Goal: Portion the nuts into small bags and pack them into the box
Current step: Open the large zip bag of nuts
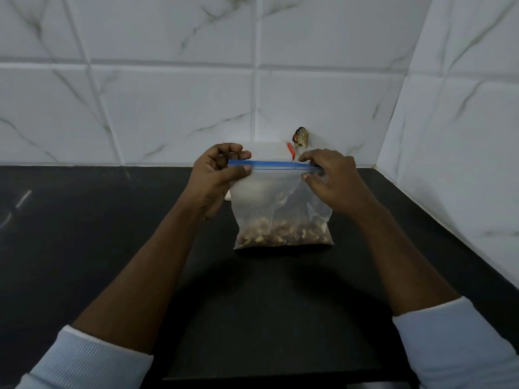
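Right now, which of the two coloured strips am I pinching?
The blue strip along the top of the bag of nuts: your left hand and right hand pinch its ends. The red strip stands behind the bag, in neither hand.

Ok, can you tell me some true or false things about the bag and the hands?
1. The left hand and right hand both pinch the blue strip on the bag. True.
2. The nuts fill the bag to the top. False: they lie only at the bottom.
3. The counter is black. True.
4. The sleeves are red. False: they are pale, nearly white.
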Tool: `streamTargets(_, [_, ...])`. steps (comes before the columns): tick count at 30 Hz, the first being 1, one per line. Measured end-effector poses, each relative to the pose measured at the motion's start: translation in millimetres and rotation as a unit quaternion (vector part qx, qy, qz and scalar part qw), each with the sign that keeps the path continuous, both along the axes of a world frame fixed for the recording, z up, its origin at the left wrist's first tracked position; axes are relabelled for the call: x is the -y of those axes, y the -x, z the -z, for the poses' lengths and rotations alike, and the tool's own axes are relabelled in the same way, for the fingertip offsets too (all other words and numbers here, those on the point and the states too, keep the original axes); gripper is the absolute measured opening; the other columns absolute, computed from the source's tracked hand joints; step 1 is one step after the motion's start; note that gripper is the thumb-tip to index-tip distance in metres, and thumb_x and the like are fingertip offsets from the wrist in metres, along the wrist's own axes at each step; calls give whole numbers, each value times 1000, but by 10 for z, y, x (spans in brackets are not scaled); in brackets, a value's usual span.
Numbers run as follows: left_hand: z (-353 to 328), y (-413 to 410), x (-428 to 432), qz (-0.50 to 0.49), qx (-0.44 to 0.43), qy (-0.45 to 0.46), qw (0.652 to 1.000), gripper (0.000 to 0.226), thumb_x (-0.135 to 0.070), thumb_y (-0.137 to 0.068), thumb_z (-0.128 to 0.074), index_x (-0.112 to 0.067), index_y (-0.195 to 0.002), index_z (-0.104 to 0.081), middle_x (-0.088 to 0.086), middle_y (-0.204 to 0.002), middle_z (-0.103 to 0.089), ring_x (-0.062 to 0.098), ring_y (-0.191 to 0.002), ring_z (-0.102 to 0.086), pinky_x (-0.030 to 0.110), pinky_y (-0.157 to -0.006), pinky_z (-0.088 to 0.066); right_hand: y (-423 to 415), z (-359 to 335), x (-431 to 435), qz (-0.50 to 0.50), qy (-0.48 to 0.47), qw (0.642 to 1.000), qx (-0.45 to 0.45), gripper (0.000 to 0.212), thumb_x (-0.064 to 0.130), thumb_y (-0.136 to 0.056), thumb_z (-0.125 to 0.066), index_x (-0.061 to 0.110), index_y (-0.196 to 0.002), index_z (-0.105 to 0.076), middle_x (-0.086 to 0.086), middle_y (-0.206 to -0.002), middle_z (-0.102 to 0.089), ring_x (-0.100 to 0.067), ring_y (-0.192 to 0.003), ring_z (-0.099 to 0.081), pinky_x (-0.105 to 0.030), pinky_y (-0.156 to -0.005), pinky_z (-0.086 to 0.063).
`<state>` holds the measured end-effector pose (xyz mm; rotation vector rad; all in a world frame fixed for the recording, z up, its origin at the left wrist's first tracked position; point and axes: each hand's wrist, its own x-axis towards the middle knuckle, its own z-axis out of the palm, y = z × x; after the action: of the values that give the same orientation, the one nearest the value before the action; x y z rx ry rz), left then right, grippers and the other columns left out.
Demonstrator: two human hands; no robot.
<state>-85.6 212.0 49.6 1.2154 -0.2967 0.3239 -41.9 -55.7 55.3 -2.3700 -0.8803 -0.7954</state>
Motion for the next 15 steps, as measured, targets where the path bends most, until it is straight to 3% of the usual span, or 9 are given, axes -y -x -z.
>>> streamTargets(4, [-57,42,-4,-43,43,-46,997,34,22,-82,-67,-4,-103,-64,16,-103,-74,28,-99,-73,35,-93,-58,12,29,-5,36,20,998,37,37,34,-93,-59,27,-128,-67,10,-108,-46,-14,-109,-43,-35,-92,-21])
streamTargets(7, [-245,135,-34,-65,84,-181,978,28,12,-85,-73,-4,-108,-66,17,-111,-74,30,-101,-74,38,-93,-59,57,-16,-26,29,-16,998,46,31,37,-97,-53,22,-117,-72,7,-105,-52,-14,-107,-44,-34,-91,-20])
streamTargets(9, [-428,207,7,-59,78,-301,949,26,-4,-90,-76,-9,-114,-68,8,-113,-74,24,-100,-74,35,-88,-60,80,-48,-31,27,-27,997,69,26,34,-99,-54,20,-110,-73,5,-104,-58,-14,-106,-46,-36,-90,-22])
streamTargets(11, [-606,216,131,-71,61,-474,876,31,-27,-93,-76,-17,-121,-70,-3,-110,-74,13,-100,-72,31,-88,-57,99,-65,-25,17,-27,996,88,21,30,-99,-56,20,-106,-73,5,-103,-62,-15,-104,-48,-37,-88,-23])
streamTargets(13, [-781,204,326,-83,66,-635,765,37,-42,-92,-73,-22,-123,-72,-6,-106,-74,10,-97,-69,32,-90,-54,118,-69,-24,9,-17,994,108,17,27,-98,-58,20,-103,-72,6,-102,-65,-18,-102,-51,-36,-87,-21])
streamTargets(14, [-853,197,435,-79,67,-680,726,33,-41,-93,-72,-21,-119,-74,-5,-102,-74,11,-93,-69,34,-87,-54,123,-67,-23,7,-14,993,118,17,28,-98,-58,20,-103,-72,6,-102,-65,-20,-102,-52,-34,-86,-20])
streamTargets(15, [-920,193,532,-69,61,-698,710,26,-35,-94,-71,-18,-112,-76,-4,-95,-74,12,-86,-70,33,-83,-55,130,-67,-16,4,-17,992,126,18,29,-99,-58,20,-105,-73,5,-104,-66,-21,-103,-52,-33,-86,-19])
